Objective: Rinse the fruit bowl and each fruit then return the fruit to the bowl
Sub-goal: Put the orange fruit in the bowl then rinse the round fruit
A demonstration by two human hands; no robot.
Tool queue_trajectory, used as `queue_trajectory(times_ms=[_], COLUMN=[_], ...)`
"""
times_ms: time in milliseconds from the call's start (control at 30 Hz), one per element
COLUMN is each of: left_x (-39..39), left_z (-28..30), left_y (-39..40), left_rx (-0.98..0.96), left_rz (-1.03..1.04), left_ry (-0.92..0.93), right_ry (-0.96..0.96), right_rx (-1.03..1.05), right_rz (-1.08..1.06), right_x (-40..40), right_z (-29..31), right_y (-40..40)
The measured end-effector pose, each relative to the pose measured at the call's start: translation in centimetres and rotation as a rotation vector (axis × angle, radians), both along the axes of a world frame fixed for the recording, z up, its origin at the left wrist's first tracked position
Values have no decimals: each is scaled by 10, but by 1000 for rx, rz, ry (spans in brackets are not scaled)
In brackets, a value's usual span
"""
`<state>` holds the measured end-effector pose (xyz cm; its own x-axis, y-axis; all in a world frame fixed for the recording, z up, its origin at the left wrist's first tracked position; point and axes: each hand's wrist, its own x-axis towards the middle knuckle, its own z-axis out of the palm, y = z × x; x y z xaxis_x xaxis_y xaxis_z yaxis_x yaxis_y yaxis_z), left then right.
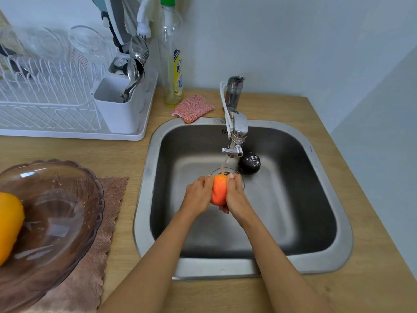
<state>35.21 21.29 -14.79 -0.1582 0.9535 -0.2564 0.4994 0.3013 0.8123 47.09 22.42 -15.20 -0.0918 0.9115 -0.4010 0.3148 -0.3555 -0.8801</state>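
Both hands are clamped on one fruit over the middle of the sink (144, 177): left hand (196, 195) cupping its left side, right hand (237, 195) wrapped round its right, fingers curled underneath. It's an orange-red peach (219, 188), held right under the thin stream falling from the faucet (237, 136), just above the drain.

Room to move? Bare steel basin opens wide to the right of the hands and back toward the person; the sink's rim rings them on all sides. Just beyond the right hand, a dark avocado (249, 163) sits on the basin floor beside the drain, close under the faucet's tip.

Well off to the left of the hands, on the wooden surface (293, 297), a tinted glass fruit bowl (67, 211) rests on a pink cloth (108, 213), with one orange fruit (9, 224) inside it at the frame's edge.

Farther away past the hands: a pink mesh scrubber (193, 107) at the sink's back rim, a dish soap bottle (172, 55) behind it, and a white dish rack (67, 105) with glasses and a cutlery holder full of spoons.
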Motion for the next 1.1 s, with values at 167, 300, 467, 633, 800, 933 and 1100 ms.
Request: queue_trajectory(times_ms=[167,300,467,633,800,933,1100], left_x=[5,9,7,1,3,6,3], left_z=[-2,-4,5,3,-4,-3,-6], left_y=[-7,-13,-7,4,0,-10,-8], left_rx=[-58,-55,-21,-226,-36,89,133], left_rz=[-143,-254,-54,48,-44,-171,-133], left_ry=[-67,-66,-59,-206,-129,-35,-100], right_ry=[52,205,50,-63,-55,-41,-19], right_rx=[-58,-176,-24,124,33,-127,-14], right_rz=[-151,-257,-97,14,-16,-63,-27], right_x=[4,1,0,1,6,3,4], right_z=[-5,-7,4,5,5,1,5], right_y=[8,12,2,-5,0,3,0])
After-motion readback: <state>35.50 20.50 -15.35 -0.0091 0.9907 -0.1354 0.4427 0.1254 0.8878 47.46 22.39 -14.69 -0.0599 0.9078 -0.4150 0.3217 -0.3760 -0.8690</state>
